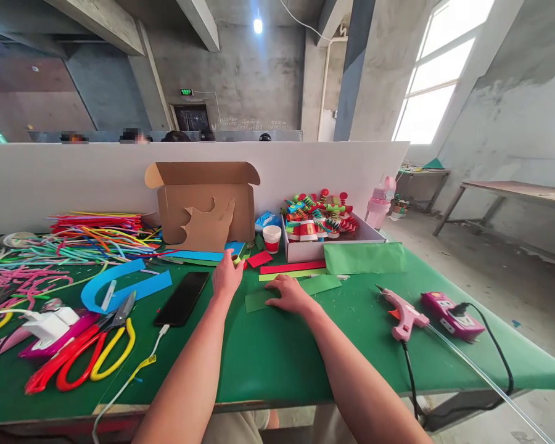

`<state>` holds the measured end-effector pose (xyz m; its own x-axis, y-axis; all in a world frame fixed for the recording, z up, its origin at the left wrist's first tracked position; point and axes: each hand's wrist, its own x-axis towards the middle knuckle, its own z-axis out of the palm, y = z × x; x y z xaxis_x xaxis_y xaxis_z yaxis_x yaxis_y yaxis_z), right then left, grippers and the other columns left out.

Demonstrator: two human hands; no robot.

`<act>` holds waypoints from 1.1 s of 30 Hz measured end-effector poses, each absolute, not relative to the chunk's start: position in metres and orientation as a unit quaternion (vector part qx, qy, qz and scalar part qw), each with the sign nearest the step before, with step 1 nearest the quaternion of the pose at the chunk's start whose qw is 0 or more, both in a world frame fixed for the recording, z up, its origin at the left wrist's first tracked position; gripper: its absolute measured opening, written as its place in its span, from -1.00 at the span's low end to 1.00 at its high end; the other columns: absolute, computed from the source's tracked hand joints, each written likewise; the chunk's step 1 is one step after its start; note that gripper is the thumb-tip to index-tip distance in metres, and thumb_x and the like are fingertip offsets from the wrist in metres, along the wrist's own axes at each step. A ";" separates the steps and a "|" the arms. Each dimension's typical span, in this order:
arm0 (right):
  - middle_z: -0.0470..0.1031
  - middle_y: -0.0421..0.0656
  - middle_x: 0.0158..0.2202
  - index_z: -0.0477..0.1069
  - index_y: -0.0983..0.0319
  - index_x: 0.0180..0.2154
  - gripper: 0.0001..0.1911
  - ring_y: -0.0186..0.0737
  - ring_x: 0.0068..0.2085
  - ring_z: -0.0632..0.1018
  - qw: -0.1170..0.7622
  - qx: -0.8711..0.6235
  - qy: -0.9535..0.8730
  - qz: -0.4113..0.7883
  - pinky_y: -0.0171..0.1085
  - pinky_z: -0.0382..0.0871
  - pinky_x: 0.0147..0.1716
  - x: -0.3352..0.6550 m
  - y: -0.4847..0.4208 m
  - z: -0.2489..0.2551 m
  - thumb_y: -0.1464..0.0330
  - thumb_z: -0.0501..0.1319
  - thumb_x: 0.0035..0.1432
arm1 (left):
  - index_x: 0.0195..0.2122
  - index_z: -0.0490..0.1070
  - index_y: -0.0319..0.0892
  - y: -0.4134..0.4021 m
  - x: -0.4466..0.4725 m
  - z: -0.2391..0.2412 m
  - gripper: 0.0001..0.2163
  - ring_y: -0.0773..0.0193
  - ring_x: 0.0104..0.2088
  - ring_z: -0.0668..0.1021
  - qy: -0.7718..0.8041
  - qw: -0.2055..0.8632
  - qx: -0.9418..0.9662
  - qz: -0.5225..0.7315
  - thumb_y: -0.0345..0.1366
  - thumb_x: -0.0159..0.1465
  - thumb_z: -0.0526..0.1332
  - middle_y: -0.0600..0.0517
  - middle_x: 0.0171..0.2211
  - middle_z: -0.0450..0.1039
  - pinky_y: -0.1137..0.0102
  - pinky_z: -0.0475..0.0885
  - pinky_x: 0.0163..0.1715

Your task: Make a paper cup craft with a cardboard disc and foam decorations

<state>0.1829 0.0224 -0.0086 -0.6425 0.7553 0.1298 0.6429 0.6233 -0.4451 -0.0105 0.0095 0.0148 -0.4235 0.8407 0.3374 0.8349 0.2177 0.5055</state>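
My left hand reaches forward over the green table, its fingers pinched round a small yellow-green piece by the blue paper strip. My right hand lies flat, fingers together, pressing on a dark green paper sheet. Red and light green paper strips lie just beyond it. A black phone rests left of my left wrist.
An open cardboard box stands at the back. A white box of colourful craft pieces, a paper cup, a pink glue gun, a pink power strip, scissors and piles of coloured pipe cleaners surround my hands.
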 end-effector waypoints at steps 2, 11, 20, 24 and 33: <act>0.47 -0.04 -0.06 0.50 0.15 -0.01 -0.46 -0.01 0.00 0.45 0.155 -0.396 -0.887 0.177 -0.09 0.25 -0.01 0.182 0.018 -0.005 0.12 0.44 -0.03 | 0.11 0.22 -0.15 0.009 -0.009 0.015 -0.67 0.04 -0.08 0.61 0.784 0.006 0.536 0.314 -0.22 0.35 0.13 -0.14 -0.02 0.55 0.33 0.46 -0.25; 0.49 -0.12 -0.22 0.49 0.21 -0.16 -0.58 -0.12 -0.15 0.49 0.129 -0.442 -0.866 0.192 -0.17 0.26 -0.11 0.176 0.004 0.004 0.15 0.45 -0.03 | 0.03 0.32 -0.15 0.012 -0.017 0.009 -0.74 0.09 -0.13 0.61 0.797 0.003 0.548 0.254 -0.23 0.33 0.16 -0.11 -0.11 0.58 0.38 0.41 -0.35; 0.51 -0.02 -0.01 0.48 0.21 -0.02 -0.50 0.03 0.02 0.46 0.082 -0.455 -0.875 0.142 -0.09 0.27 0.01 0.173 -0.005 0.016 0.11 0.38 0.04 | -0.15 0.40 -0.13 0.008 -0.015 0.014 -0.88 0.13 -0.14 0.55 0.789 -0.016 0.587 0.180 -0.30 0.30 0.21 -0.04 -0.20 0.58 0.39 0.38 -0.34; 0.55 0.00 -0.10 0.52 0.24 -0.11 -0.75 0.01 -0.03 0.51 0.031 -0.455 -0.887 0.069 -0.13 0.29 -0.05 0.167 -0.001 0.021 0.32 0.26 0.17 | -0.17 0.38 -0.11 0.009 -0.014 0.010 -0.91 0.19 -0.17 0.56 0.784 0.013 0.593 0.181 -0.32 0.30 0.20 -0.01 -0.18 0.57 0.41 0.36 -0.35; 0.57 -0.05 -0.07 0.47 0.19 -0.01 -0.72 -0.12 -0.06 0.55 0.092 -0.535 -0.836 0.084 -0.26 0.29 -0.12 0.210 0.021 0.022 0.39 0.13 0.28 | -0.11 0.50 -0.13 0.002 -0.005 0.021 -0.80 -0.03 0.08 0.44 0.723 -0.084 0.669 0.148 -0.24 0.33 0.14 -0.11 0.11 0.45 0.13 0.43 -0.06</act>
<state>0.2102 0.0207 0.0218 -0.4110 0.9094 0.0640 0.8787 0.4139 -0.2379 -0.0050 0.0022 0.0210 -0.0904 0.9431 0.3201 0.9929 0.0604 0.1022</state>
